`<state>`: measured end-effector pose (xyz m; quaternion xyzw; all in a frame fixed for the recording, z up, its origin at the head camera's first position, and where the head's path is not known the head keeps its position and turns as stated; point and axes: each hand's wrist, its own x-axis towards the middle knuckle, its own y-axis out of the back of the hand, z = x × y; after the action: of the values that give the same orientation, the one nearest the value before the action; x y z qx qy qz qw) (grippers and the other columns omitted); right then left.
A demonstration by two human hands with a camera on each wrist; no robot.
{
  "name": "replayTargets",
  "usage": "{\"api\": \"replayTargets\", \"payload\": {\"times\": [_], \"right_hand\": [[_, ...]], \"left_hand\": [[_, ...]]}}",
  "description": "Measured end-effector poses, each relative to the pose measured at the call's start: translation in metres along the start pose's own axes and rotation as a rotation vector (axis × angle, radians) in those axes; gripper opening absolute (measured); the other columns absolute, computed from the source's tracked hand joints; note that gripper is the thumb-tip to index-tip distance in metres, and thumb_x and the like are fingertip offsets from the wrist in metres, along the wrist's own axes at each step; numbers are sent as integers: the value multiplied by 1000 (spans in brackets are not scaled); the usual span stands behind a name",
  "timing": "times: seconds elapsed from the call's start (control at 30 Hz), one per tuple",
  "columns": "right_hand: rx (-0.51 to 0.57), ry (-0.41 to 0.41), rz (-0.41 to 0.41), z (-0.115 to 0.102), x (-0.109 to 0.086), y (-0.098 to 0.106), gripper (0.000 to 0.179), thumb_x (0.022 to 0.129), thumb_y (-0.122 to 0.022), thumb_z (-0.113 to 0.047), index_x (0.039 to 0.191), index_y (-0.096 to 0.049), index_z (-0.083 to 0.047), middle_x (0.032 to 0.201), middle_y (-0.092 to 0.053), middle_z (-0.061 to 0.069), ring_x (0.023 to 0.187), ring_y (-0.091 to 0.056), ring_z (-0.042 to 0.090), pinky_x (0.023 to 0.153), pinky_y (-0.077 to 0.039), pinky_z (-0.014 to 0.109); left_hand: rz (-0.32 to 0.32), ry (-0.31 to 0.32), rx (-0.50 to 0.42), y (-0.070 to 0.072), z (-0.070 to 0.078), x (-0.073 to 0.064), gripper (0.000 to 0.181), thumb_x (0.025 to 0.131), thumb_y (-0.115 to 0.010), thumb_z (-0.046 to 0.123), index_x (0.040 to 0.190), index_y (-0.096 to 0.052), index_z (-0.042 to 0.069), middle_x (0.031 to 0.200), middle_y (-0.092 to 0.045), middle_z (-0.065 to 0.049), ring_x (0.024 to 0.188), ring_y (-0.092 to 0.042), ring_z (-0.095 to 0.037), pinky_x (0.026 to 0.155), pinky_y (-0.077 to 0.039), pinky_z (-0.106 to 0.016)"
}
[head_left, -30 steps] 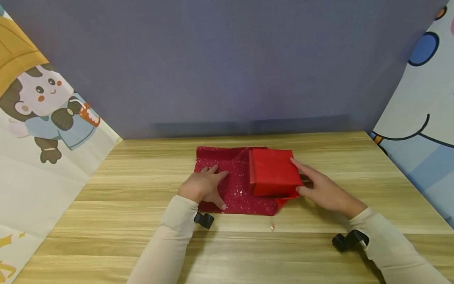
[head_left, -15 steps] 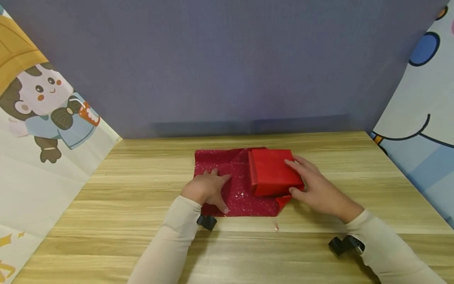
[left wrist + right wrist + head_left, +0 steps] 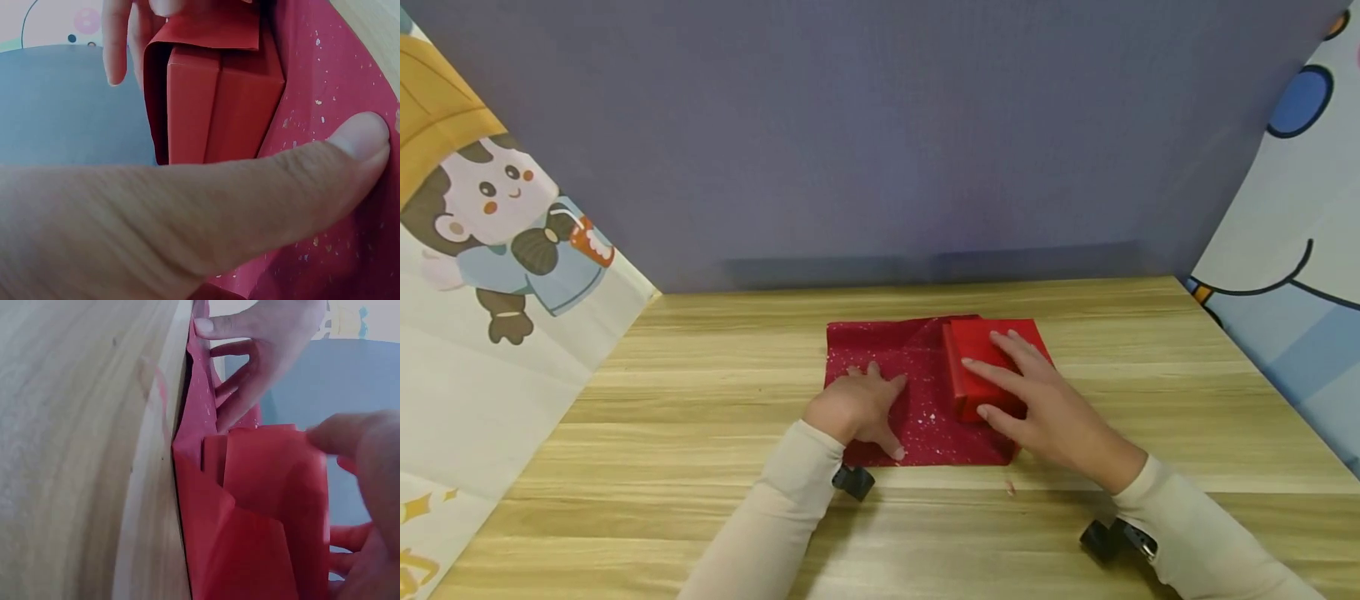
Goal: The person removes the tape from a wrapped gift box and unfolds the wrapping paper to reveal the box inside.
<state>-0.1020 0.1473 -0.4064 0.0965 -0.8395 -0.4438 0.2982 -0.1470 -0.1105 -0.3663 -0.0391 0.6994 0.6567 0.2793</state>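
Observation:
A dark red sheet of wrapping paper (image 3: pixel 880 335), flecked with light specks, lies on the table. On its right part sits a red box (image 3: pixel 240 106), with bright red paper folded up over it. My left hand (image 3: pixel 859 408) rests spread out on the speckled paper left of the box, thumb extended. My right hand (image 3: pixel 1048 408) lies over the box top, its fingers stretched across the folded paper. In the left wrist view, the edge of the paper flap (image 3: pixel 212 31) projects past the box end. The right wrist view shows creased paper (image 3: pixel 250 550) along the box's near side.
The wood-grain table (image 3: pixel 700 467) carries a small reddish scrap (image 3: pixel 1011 488) near the paper's front edge. A grey-blue panel (image 3: pixel 880 150) stands behind, and printed cartoon sheets flank both sides.
My right hand has moved left from the box's right end onto its top. Paper, box and left hand have shifted slightly right and nearer. The left hand stays spread on the paper.

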Motion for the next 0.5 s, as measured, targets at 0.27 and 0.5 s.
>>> {"api": "replayTargets", "payload": {"times": [0.27, 0.5], "right_hand": [[-64, 58, 55, -1, -1, -1, 49, 81, -81, -17, 128, -69, -21, 154, -34, 23, 143, -28, 45, 97, -43, 68], [7, -32, 96, -3, 0, 8, 38, 83, -80, -17, 119, -69, -17, 153, -37, 17, 141, -30, 39, 94, -47, 64]], "left_hand": [[-5, -1, 6, 1, 2, 1, 103, 71, -89, 47, 157, -37, 24, 161, -26, -21, 145, -25, -48, 106, -41, -54], [22, -18, -17, 0, -7, 1, 103, 69, -88, 51, 156, -38, 27, 161, -26, -20, 145, -24, -47, 110, -35, -55]]}}
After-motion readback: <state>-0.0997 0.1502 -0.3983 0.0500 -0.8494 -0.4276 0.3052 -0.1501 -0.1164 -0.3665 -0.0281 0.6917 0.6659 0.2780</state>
